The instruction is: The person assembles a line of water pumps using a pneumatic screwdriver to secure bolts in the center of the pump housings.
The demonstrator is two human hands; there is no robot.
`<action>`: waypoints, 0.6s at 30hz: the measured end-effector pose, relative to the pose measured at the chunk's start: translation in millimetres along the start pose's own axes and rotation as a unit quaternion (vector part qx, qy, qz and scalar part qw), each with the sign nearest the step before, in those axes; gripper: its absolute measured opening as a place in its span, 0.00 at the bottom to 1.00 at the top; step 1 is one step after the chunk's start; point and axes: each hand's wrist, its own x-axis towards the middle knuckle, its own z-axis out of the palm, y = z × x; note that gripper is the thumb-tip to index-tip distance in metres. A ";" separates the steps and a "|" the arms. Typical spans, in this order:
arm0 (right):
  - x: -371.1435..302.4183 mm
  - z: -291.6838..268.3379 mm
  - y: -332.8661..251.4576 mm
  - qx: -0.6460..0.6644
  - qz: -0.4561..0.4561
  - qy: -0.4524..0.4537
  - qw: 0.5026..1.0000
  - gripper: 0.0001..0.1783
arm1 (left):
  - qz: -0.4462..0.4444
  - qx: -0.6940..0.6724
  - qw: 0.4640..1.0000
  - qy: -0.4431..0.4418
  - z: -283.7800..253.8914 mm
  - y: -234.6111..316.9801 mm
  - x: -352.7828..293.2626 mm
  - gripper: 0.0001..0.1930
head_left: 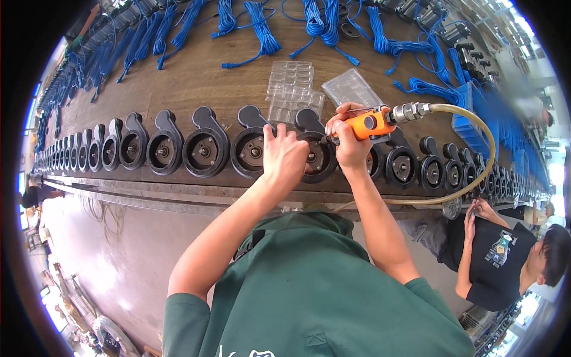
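Observation:
My right hand (pixel 351 140) is wrapped around an orange air-powered tool (pixel 370 124), its front end pointing left over a black round housing (pixel 321 156). A metal fitting joins the tool to a yellowish hose (pixel 492 134). My left hand (pixel 284 156) reaches over the same housing's left side, thumb and forefinger drawn together near its hub and other fingers stretched forward. What they pinch, if anything, is too small to tell. Left of that hand is another round housing (pixel 240 156), partly covered by it. Each housing has an arm-like extension pointing away from me.
A long row of similar housings (pixel 206 152) lines the near edge of the brown table (pixel 196 77). Clear plastic trays (pixel 352 89) lie beyond, with bundled blue cables (pixel 260 33) farther back. A blue crate (pixel 470 119) stands right. A co-worker in black (pixel 496 262) works farther right.

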 end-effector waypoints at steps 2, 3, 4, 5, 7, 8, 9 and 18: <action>0.6 1.4 0.3 -0.002 0.001 0.000 1.000 0.12 | -0.001 0.001 1.000 0.010 0.0 -0.4 -0.5 0.17; 1.1 1.9 0.1 -0.015 0.000 -0.004 1.000 0.12 | 0.000 0.002 1.000 0.007 -0.3 -0.5 -0.5 0.17; 1.2 2.3 -0.4 -0.028 -0.001 -0.008 1.000 0.11 | 0.002 0.002 1.000 0.004 -0.5 -0.4 -0.6 0.17; 1.2 2.8 -0.8 -0.040 -0.002 -0.011 0.999 0.11 | 0.005 0.004 1.000 0.001 -1.1 -0.7 -0.6 0.17; 1.6 3.1 -1.3 -0.041 0.001 -0.018 0.999 0.11 | 0.011 -0.006 1.000 0.013 -0.2 -2.9 -0.4 0.18; 0.6 2.8 -0.8 -0.041 0.004 -0.022 0.999 0.11 | 0.014 -0.011 1.000 0.018 1.1 -3.5 -1.1 0.18; -0.1 3.6 0.8 -0.041 0.006 -0.020 0.999 0.11 | 0.015 -0.009 1.000 0.016 1.2 -3.7 -1.2 0.18; -0.4 4.6 -2.4 -0.021 0.001 -0.014 1.000 0.11 | 0.026 0.002 1.000 -0.007 -4.4 -4.8 1.5 0.18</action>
